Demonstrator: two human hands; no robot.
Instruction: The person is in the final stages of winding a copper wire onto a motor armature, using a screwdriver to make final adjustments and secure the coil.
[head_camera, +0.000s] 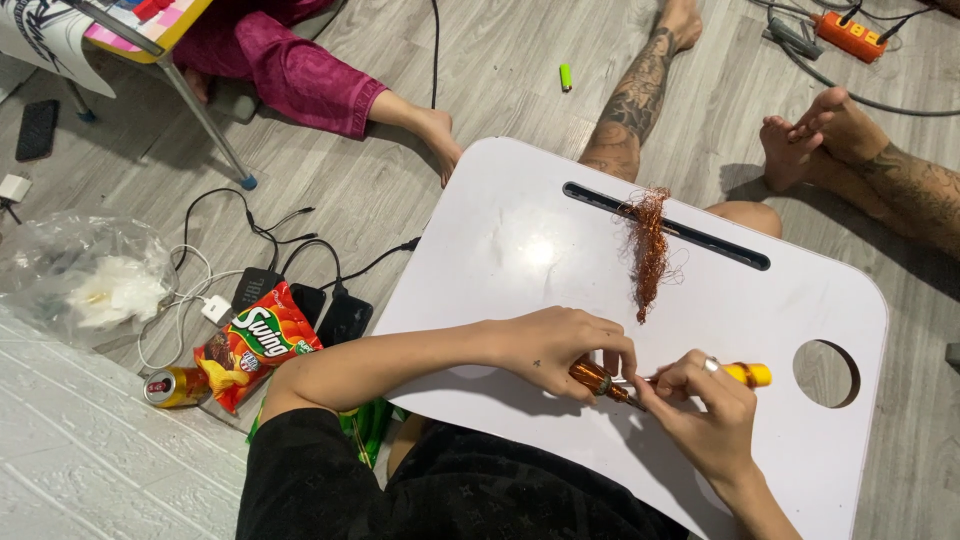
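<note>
Black sleeve (330, 480) is nearest, at the near left, and the arm goes from it onto the white surface (480, 260). Left of the surface, on the floor, lie a snack bag (258, 345), a can (175, 386) and some cables (270, 250). On the near part of the surface the left hand (555, 350) is closed around a coil (598, 380) of copper wire, its fingers (610, 345) curled over the top. Just right of it, the right hand (705, 405) grips a tool with a yellow handle (750, 375); the tip meets the coil between the two hands. Farther away, near the long slot (700, 235), lies a loose bundle (648, 250) of copper strands, well apart from the hands. I judge that the tip could slip off the coil and hit the left fingers, because they hold so close to it. The thin strands may also break or tangle if pulled too hard.
</note>
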